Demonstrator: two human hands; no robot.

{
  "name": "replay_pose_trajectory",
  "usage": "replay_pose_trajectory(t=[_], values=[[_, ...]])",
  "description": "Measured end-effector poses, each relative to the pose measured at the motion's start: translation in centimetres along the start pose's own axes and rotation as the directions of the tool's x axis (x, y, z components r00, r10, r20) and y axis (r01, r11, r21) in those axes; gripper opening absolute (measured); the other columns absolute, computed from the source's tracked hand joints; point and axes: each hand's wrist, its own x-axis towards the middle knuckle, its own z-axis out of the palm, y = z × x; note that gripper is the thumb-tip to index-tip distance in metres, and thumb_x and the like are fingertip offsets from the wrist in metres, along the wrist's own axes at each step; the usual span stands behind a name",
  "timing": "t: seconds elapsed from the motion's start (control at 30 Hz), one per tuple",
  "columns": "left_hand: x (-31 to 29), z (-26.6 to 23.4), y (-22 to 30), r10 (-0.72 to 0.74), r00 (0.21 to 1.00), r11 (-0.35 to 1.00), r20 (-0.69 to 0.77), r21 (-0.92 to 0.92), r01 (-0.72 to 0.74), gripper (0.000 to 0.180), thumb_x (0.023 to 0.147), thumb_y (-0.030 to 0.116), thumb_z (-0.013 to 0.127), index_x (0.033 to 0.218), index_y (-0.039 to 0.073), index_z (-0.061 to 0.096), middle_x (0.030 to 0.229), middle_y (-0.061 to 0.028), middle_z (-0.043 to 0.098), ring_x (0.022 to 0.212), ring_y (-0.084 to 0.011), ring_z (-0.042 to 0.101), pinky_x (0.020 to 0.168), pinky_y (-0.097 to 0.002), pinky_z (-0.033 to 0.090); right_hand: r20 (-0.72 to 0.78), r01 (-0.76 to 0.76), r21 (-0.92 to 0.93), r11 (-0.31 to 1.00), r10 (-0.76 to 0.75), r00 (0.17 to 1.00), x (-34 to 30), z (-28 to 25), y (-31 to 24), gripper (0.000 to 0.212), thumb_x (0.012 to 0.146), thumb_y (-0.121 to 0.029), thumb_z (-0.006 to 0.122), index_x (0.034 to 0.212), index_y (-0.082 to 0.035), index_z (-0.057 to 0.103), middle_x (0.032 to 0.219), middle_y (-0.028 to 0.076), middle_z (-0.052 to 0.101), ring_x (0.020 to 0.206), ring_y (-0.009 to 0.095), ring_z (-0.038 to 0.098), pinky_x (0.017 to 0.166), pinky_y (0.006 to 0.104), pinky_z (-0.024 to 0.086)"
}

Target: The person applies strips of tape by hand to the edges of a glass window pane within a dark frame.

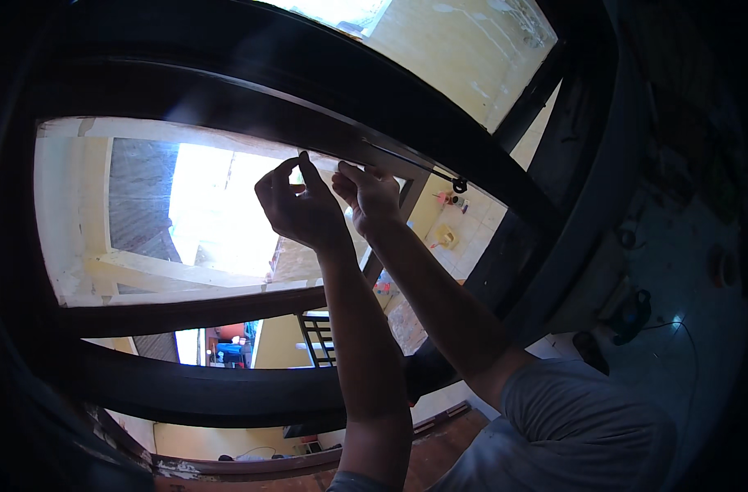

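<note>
Both my arms reach up to a dark wooden window sash with a glass pane. My left hand is at the sash's upper rail, its fingers and thumb curled into a pinch against the rail's lower edge. Just to its right, my right hand is also closed, fingers bent near the same edge. Whatever either pinch holds is too small or too dark to make out. A thin metal rod runs from beside my right hand to a dark fitting.
Thick dark frame bars cross above and below the sash. Beyond the opening, a yellow container stands on pale tiles. At the right, a dark green power tool with a cord lies on the floor. A dark grille shows below the sash.
</note>
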Motion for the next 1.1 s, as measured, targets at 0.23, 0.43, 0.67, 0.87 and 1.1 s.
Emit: replay_pose_trajectory(t=[0.23, 0.43, 0.67, 0.87, 1.1], values=[[0.0, 0.0, 0.3, -0.026, 1.0, 0.999, 0.016, 0.026, 0.026, 0.011, 0.088, 0.017, 0.088, 0.088, 0.012, 0.078, 0.086, 0.0015, 0.069, 0.061, -0.0097, 0.055, 0.056, -0.0279, 0.045, -0.05, 0.011, 0.004, 1.0, -0.011, 0.999, 0.0, 0.1, -0.3, 0.041, 0.089, 0.001, 0.083, 0.116, -0.001, 0.053, 0.098, 0.017, 0.073, 0.087, 0.029, 0.076, 0.083, 0.0413, 0.066], [0.1, -0.1, 0.8, -0.053, 0.998, 0.999, 0.017, 0.006, 0.053, 0.011, 0.087, 0.017, 0.088, 0.087, 0.012, 0.078, 0.086, 0.0013, 0.069, 0.062, -0.0101, 0.055, 0.056, -0.0288, 0.045, 0.005, -0.01, 0.034, 0.999, 0.009, 1.0, -0.3, -0.9, 0.1, 0.026, 0.089, -0.001, 0.082, 0.108, 0.001, 0.063, 0.097, 0.014, 0.072, 0.087, 0.025, 0.074, 0.087, 0.0392, 0.064], [-0.3, 0.0, 0.3, -0.005, 1.0, 1.0, 0.0, -0.025, 0.005, 0.01, 0.087, 0.012, 0.087, 0.087, 0.012, 0.077, 0.086, 0.0025, 0.068, 0.066, -0.0101, 0.055, 0.058, -0.0284, 0.045, 0.083, 0.003, 0.016, 1.0, -0.004, 0.997, -0.7, -1.7, 0.8, 0.016, 0.092, -0.003, 0.082, 0.105, -0.001, 0.073, 0.095, 0.01, 0.074, 0.09, 0.022, 0.074, 0.089, 0.0389, 0.063], [-0.5, 0.1, -0.1, 0.013, 1.0, 1.0, -0.012, 0.0, -0.013, 0.011, 0.088, 0.014, 0.087, 0.088, 0.013, 0.077, 0.087, 0.0033, 0.069, 0.065, -0.0101, 0.053, 0.058, -0.029, 0.043, 0.025, 0.034, -0.074, 0.997, -0.032, 0.999, -0.7, -1.0, 0.4, 0.013, 0.094, -0.009, 0.081, 0.104, -0.008, 0.074, 0.099, 0.005, 0.074, 0.092, 0.02, 0.071, 0.086, 0.0385, 0.057], [-0.6, 0.5, -0.2, 0.042, 0.998, 0.999, -0.035, -0.015, -0.042, 0.013, 0.088, 0.018, 0.089, 0.089, 0.012, 0.076, 0.085, 0.0035, 0.069, 0.066, -0.0097, 0.053, 0.057, -0.0275, 0.042, 0.041, 0.061, -0.154, 0.986, -0.056, 0.998, -0.2, -1.0, 1.1, 0.008, 0.097, -0.013, 0.078, 0.102, -0.01, 0.072, 0.098, 0.004, 0.073, 0.09, 0.018, 0.068, 0.082, 0.0371, 0.054]])
